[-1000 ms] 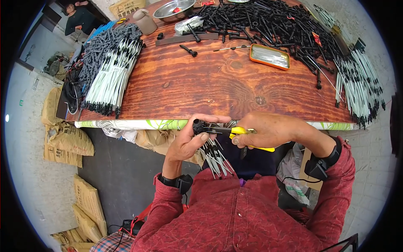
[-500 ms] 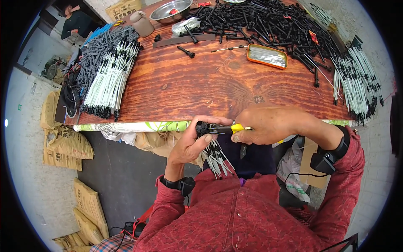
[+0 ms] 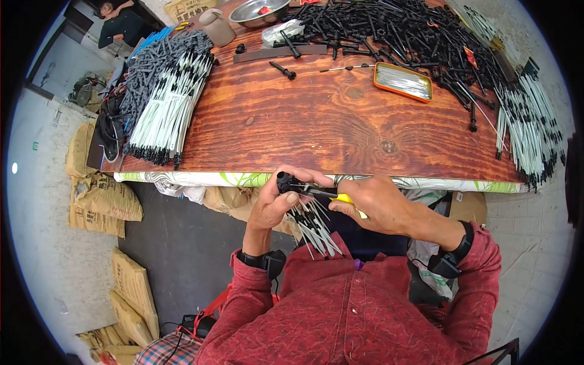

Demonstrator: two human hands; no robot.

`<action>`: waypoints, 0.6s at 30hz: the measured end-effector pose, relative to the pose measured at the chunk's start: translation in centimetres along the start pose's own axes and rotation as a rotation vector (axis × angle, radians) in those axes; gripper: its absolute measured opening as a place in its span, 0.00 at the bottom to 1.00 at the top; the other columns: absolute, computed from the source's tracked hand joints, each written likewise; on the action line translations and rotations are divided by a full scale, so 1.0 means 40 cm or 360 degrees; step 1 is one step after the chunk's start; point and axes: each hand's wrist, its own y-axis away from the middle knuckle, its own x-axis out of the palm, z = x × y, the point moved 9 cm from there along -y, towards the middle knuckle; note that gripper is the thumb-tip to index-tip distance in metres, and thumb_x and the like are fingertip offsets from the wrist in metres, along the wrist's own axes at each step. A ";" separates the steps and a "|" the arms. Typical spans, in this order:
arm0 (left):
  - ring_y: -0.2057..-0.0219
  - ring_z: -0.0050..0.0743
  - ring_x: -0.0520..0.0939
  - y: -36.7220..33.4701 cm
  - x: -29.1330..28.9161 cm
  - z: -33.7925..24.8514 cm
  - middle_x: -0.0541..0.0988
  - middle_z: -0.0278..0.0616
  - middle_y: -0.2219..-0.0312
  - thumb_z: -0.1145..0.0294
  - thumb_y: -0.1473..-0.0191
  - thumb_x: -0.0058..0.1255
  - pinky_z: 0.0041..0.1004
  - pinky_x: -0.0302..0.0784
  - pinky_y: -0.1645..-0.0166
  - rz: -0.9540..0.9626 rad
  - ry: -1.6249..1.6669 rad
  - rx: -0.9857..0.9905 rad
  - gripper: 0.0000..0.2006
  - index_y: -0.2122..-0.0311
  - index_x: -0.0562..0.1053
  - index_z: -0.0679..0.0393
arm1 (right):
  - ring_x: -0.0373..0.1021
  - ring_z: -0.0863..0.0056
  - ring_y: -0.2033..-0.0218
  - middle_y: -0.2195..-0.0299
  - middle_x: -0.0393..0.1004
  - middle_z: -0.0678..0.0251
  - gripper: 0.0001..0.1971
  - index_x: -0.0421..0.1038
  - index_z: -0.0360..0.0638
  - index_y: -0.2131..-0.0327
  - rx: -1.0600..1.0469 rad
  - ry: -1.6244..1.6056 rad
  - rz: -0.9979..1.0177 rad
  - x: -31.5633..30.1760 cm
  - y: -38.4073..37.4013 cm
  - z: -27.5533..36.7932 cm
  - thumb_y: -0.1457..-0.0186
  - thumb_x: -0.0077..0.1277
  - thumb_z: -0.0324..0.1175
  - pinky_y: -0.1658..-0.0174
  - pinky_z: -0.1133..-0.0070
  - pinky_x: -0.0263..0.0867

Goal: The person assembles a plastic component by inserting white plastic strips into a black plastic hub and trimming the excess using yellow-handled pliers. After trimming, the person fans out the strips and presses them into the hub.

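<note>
My left hand [image 3: 268, 210] is closed around a black plastic piece with a round, hollow head [image 3: 284, 182]. Its thumb presses against the piece just below the head. My right hand [image 3: 382, 204] grips a yellow-handled tool [image 3: 344, 198]. The tool's narrow metal end reaches left to the black piece; its exact type is hard to make out. Below my left hand, a bunch of thin white rods with black fittings [image 3: 317, 228] hangs over my lap. Both hands are in front of the table's near edge.
On the wooden table [image 3: 274, 131] lie white rods [image 3: 167, 112] beside grey parts [image 3: 143, 76] at left. A large heap of black plastic pieces [image 3: 395, 30] covers the back. An orange-rimmed tin of thin metal pins [image 3: 403, 82] stands before it. More white rods [image 3: 529, 121] are at right.
My right hand has moved left and toward me, and the tool now tilts more, its handle lower. The left hand keeps the black piece. The whole view has shifted slightly.
</note>
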 end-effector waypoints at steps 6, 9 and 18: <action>0.51 0.42 0.79 0.001 -0.012 0.012 0.77 0.57 0.54 0.59 0.39 0.49 0.33 0.77 0.50 0.0117 -0.0005 -0.0025 0.15 0.54 0.67 0.58 | 0.73 0.54 0.77 0.80 0.73 0.55 0.15 0.67 0.40 0.70 -0.0170 0.0020 -0.0267 0.039 0.002 -0.019 0.42 0.56 0.41 0.76 0.65 0.66; 0.52 0.42 0.79 0.000 -0.016 0.012 0.78 0.57 0.55 0.59 0.40 0.49 0.33 0.77 0.51 0.0111 -0.0015 -0.0022 0.15 0.55 0.67 0.57 | 0.73 0.56 0.78 0.80 0.72 0.58 0.15 0.65 0.41 0.72 -0.0300 0.0001 -0.0470 0.037 0.005 -0.015 0.44 0.58 0.41 0.76 0.66 0.66; 0.73 0.21 0.73 -0.003 -0.024 0.011 0.79 0.56 0.62 0.58 0.44 0.52 0.21 0.72 0.66 -0.0044 -0.0065 -0.0003 0.16 0.57 0.67 0.57 | 0.72 0.59 0.78 0.81 0.71 0.60 0.16 0.65 0.42 0.73 -0.0391 -0.0046 -0.0627 0.069 0.000 -0.036 0.46 0.60 0.40 0.77 0.68 0.66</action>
